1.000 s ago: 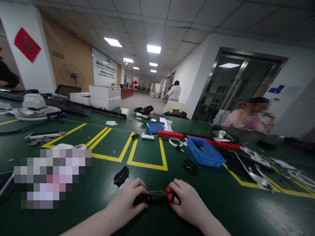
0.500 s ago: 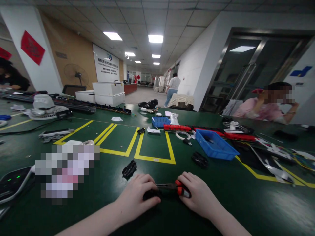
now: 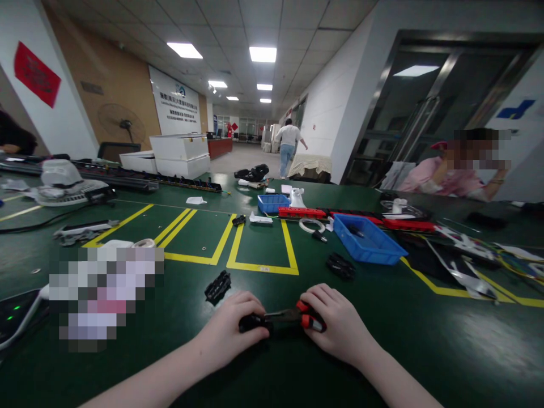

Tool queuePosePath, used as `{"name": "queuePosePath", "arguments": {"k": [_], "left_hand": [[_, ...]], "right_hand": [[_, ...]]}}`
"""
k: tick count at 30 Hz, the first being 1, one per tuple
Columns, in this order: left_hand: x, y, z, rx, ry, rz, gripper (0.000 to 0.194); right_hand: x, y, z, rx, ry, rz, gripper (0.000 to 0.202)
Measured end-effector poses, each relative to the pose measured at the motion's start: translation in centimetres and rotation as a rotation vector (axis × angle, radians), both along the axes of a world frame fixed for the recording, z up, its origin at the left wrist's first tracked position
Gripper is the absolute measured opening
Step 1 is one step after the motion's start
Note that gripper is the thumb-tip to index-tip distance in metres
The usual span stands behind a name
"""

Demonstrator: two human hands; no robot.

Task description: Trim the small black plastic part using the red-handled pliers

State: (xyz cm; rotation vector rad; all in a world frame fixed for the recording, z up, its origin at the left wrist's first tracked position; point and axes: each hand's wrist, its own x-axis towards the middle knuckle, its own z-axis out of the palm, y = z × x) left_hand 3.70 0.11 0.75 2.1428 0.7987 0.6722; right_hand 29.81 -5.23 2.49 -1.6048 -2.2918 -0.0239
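Note:
My right hand (image 3: 335,320) is closed around the red and black handles of needle-nose pliers (image 3: 289,315), whose jaws point left. In my left hand (image 3: 232,326) is a small black part (image 3: 255,323), pinched between thumb and fingers and mostly covered by them. The tips of the pliers meet this part at its right side; whether the jaws grip it I cannot tell. Just beyond my left hand lies a black plastic piece (image 3: 218,287), and a similar black piece (image 3: 340,266) is on the table beyond my right hand.
A blue bin (image 3: 369,249) stands at the right, with a smaller blue bin (image 3: 274,204) farther back. Yellow tape (image 3: 263,269) marks rectangles on the green table. A red strip (image 3: 301,213) runs across behind. Someone in pink (image 3: 437,175) sits at the far right.
The view has shifted slightly, so table objects appear a little left and higher. Both hands keep their grips, with the black part now showing more. A person in the background has walked farther off.

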Motion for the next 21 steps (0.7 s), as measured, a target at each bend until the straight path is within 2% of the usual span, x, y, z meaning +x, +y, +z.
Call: {"name": "queuePosePath", "arguments": {"k": [3, 8, 17, 21], "left_hand": [[-0.05, -0.02, -0.05, -0.008, 0.012, 0.003, 0.015], [0.03, -0.28, 0.16, -0.002, 0.033, 0.012, 0.018], [-0.06, -0.12, -0.38, 0.019, 0.032, -0.014, 0.017], [-0.12, -0.19, -0.39, 0.05, 0.057, -0.039, 0.027]], "right_hand": [[-0.04, -0.06, 0.1, 0.004, -0.018, 0.007, 0.033], [-0.09, -0.15, 0.11, -0.013, -0.048, 0.008, 0.044], [-0.32, -0.53, 0.09, -0.004, -0.069, 0.007, 0.036], [-0.53, -0.53, 0.26, -0.015, -0.067, -0.021, 0.032]]}}
